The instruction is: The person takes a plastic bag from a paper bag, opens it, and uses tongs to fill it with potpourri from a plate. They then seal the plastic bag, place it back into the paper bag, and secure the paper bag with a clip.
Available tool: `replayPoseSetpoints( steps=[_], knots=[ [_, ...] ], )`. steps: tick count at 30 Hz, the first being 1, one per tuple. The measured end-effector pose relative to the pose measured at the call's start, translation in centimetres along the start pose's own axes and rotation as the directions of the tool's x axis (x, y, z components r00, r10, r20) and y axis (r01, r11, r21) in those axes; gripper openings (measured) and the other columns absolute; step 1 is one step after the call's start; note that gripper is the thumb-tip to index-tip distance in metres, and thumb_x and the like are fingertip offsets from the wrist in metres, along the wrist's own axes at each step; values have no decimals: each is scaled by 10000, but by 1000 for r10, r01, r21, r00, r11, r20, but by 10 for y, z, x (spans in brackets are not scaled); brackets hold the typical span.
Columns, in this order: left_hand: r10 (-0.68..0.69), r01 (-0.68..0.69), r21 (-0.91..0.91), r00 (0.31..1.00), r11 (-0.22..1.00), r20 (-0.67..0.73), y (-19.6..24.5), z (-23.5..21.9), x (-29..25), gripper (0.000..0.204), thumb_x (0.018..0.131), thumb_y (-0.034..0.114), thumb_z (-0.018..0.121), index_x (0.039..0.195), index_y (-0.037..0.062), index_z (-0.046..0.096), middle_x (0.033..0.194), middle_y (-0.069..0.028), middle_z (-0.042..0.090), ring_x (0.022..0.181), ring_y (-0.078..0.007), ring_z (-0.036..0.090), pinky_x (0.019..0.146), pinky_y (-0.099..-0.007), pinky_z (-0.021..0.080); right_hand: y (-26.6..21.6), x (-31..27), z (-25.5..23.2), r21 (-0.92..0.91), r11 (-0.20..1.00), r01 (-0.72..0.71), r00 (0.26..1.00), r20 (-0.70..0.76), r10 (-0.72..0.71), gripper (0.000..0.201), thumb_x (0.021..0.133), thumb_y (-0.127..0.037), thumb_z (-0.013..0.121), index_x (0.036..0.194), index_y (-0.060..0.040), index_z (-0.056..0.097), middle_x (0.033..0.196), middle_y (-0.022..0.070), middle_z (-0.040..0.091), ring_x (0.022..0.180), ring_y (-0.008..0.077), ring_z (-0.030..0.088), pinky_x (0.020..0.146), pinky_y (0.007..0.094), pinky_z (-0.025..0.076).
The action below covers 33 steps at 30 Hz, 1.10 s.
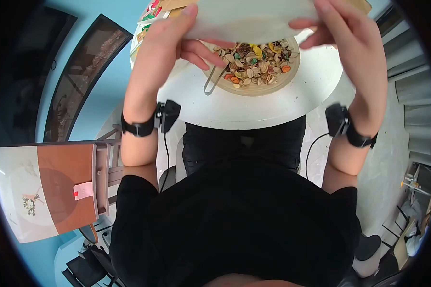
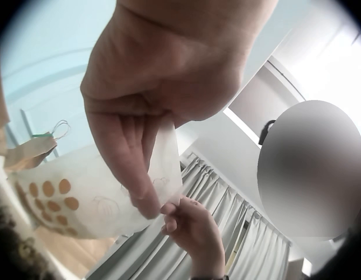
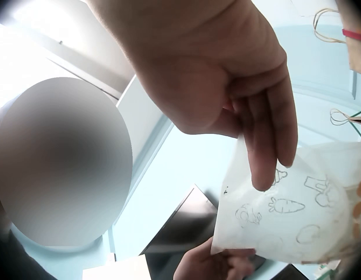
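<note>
Both hands grip opposite ends of a translucent white sheet [image 1: 256, 21], raised over the table. My left hand [image 1: 170, 43] pinches its left end between thumb and fingers; my right hand [image 1: 352, 36] pinches the right end. In the left wrist view the sheet [image 2: 104, 201] carries orange dots. Thin line drawings, one a carrot, show on it in the right wrist view [image 3: 271, 224]. Below it sits a round pale plate [image 1: 268, 89] of mixed dried pieces [image 1: 258, 71], partly hidden by the sheet. Metal tongs [image 1: 213, 83] lean on the plate's left rim.
The plate stands on a white round-edged table [image 1: 316, 81] close to my lap. Colourful packets [image 1: 151, 12] lie at the table's back left. A brown paper bag [image 2: 32, 153] with a string handle stands beyond the sheet. To the left is a drawer cabinet [image 1: 100, 179].
</note>
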<state>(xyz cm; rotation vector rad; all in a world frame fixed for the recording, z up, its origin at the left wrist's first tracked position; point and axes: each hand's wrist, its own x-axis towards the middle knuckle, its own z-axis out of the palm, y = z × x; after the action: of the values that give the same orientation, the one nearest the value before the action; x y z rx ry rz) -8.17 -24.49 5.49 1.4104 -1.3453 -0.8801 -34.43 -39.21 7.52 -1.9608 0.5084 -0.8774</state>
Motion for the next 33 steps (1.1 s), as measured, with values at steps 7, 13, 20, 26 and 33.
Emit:
replayPoseSetpoints(
  steps=[7, 13, 20, 26, 33],
  knots=[
    [157, -152, 174, 988, 973, -14, -24, 22, -60, 175, 997, 75, 616, 1047, -31, 747, 1177, -158, 727, 1051, -252, 696, 892, -320, 521, 50, -71, 23, 356, 926, -124, 973, -138, 183, 497, 1082, -363, 481, 1384, 15, 595, 904, 123, 759, 738, 157, 723, 679, 261, 549],
    [260, -292, 162, 946, 942, 196, -50, 36, -81, 139, 834, -60, 731, 971, -44, 744, 1202, -172, 710, 1210, -408, 611, 1011, -413, 479, 93, -65, 67, 740, 583, -335, 851, -28, 525, 529, 1066, -463, 505, 1300, -13, 654, 928, 51, 743, 706, 78, 613, 609, 190, 436],
    [-214, 214, 3, 975, 977, 51, -75, 33, -123, 118, 921, 16, 716, 1025, -26, 751, 1040, -110, 768, 1006, -238, 723, 909, -334, 530, 100, -39, 69, 603, 780, -167, 904, -222, 365, 283, 1026, -264, 659, 1109, -5, 737, 880, -10, 711, 681, 40, 575, 580, 207, 422],
    [-170, 177, -247, 984, 953, 50, -93, 12, -133, 294, 963, 142, 715, 1194, -40, 699, 1040, -64, 749, 968, -121, 695, 822, -282, 551, 91, -28, 87, 605, 771, -197, 934, -124, 335, 234, 1041, -211, 635, 1105, -10, 737, 844, -28, 683, 717, 35, 590, 618, 200, 438],
    [-310, -96, -701, 848, 707, -429, -103, 13, -109, 274, 1063, 262, 584, 1220, 46, 647, 1089, -49, 709, 891, -161, 700, 788, -372, 604, 59, -47, 146, 356, 882, -309, 942, 243, 232, 232, 1018, -204, 675, 1097, 10, 716, 812, -9, 685, 751, 51, 624, 689, 212, 494]
  ],
)
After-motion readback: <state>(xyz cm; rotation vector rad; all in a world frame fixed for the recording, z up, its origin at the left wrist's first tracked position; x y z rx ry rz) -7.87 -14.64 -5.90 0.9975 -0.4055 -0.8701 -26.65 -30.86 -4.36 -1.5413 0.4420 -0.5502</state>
